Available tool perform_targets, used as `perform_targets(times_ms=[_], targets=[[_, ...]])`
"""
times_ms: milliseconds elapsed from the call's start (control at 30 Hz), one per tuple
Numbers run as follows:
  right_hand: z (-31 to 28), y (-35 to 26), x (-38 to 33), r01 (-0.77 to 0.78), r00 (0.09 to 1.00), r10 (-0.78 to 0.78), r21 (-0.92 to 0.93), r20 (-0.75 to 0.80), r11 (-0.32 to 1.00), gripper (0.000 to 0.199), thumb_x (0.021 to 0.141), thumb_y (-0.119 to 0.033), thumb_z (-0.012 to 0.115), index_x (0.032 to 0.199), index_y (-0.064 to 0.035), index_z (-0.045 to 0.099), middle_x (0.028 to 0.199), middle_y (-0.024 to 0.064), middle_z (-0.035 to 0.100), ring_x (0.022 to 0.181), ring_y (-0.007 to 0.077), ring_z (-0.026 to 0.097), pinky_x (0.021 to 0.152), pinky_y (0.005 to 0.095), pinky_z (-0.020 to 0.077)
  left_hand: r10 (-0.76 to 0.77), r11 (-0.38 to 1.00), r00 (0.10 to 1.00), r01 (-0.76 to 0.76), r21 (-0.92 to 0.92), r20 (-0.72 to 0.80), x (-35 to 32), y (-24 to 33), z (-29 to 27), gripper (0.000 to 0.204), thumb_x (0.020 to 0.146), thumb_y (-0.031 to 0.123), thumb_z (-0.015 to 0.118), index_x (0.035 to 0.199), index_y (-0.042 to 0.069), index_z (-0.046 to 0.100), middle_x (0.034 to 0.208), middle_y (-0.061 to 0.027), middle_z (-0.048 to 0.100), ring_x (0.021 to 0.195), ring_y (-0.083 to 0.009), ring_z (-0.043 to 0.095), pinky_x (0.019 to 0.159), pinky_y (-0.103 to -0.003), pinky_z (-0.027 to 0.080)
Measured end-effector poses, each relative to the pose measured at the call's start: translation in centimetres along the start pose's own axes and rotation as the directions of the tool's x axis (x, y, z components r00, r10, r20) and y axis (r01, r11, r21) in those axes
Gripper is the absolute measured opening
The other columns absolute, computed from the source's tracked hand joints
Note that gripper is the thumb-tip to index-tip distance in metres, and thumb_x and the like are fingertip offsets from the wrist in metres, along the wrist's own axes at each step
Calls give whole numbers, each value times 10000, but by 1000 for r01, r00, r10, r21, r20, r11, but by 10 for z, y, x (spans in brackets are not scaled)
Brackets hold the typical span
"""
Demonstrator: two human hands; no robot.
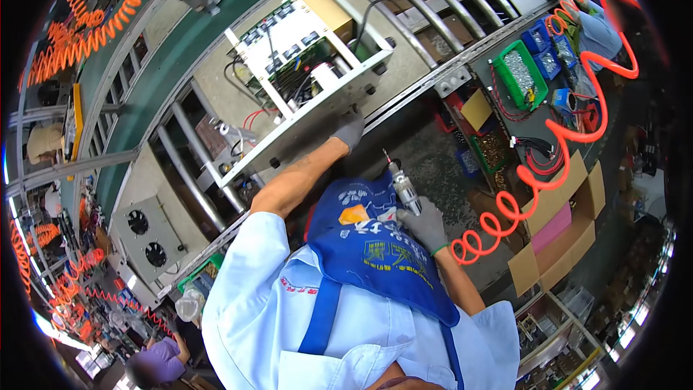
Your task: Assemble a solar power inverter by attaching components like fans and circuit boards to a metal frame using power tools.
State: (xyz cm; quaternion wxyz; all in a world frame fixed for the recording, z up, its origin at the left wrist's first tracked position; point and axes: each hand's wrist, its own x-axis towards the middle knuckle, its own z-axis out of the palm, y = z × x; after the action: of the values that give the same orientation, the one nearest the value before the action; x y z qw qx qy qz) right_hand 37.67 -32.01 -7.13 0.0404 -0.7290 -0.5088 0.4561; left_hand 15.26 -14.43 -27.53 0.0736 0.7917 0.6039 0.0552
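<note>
Holding a slim powered driver (405,189) in my right hand (424,224) here, fingers curled snugly round its lower end, thin bit aimed up toward the bench. My left hand (350,134) is up at the dark underside of the white-framed chassis (328,105), near its stubby black feet. Can't tell how far apart those left fingers are, or if they've got hold of anything. The chassis sits tilted on the roller line (189,180), right in front of me.

What worries me: that tilt. If it's resting on an edge, a careless shove could rock it onto my knuckles. The bit is bare, so a slip could scratch paint or catch my forearm. The orange coiled hose (498,224) loops right by my wrist and over near the cardboard box (559,238), so a snag there could yank my aim off. And those loose red wires (258,117) at the chassis look easy to pinch.

Materials-wise: flat painted sheet metal with straight rails, green-and-white boards on top, smooth shiny steel cylinders for rollers. The hose is glossy, springy-looking plastic. My gloves are matte grey knit, the blue apron (375,245) is soft creased cloth, and the box is stiff brown card, flaps splayed.
</note>
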Motion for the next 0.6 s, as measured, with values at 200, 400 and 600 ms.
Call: perform_targets(times_ms=[200, 400, 600], targets=[[-12, 27, -6, -45, 999, 44, 65, 18, 997, 564, 665, -488, 731, 927, -7, 595, 898, 236, 639, 874, 391, 628, 757, 456, 480, 217, 871, 935, -315, 377, 279, 45, -17, 114, 206, 823, 106, 526, 863, 29, 713, 807, -171, 674, 694, -295, 648, 498, -433, 478], [-22, 34, -2, -8, 1000, 9, 42, -24, 999, 567, 677, -492, 725, 970, -21, 606, 920, 246, 647, 911, 391, 631, 787, 453, 484, 170, 814, 834, -418, 402, 524, 55, -28, 126, 250, 871, 130, 495, 907, 93, 740, 901, -96, 701, 781, -288, 667, 558, -449, 480], [-34, 36, 0, 10, 999, -7, 79, -49, 997, 557, 679, -470, 725, 984, -17, 616, 918, 240, 657, 905, 385, 639, 795, 447, 490, 77, 822, 847, -353, 448, 526, 50, -8, 68, 258, 876, 112, 477, 882, 81, 732, 980, -124, 694, 876, -317, 668, 657, -443, 511]])
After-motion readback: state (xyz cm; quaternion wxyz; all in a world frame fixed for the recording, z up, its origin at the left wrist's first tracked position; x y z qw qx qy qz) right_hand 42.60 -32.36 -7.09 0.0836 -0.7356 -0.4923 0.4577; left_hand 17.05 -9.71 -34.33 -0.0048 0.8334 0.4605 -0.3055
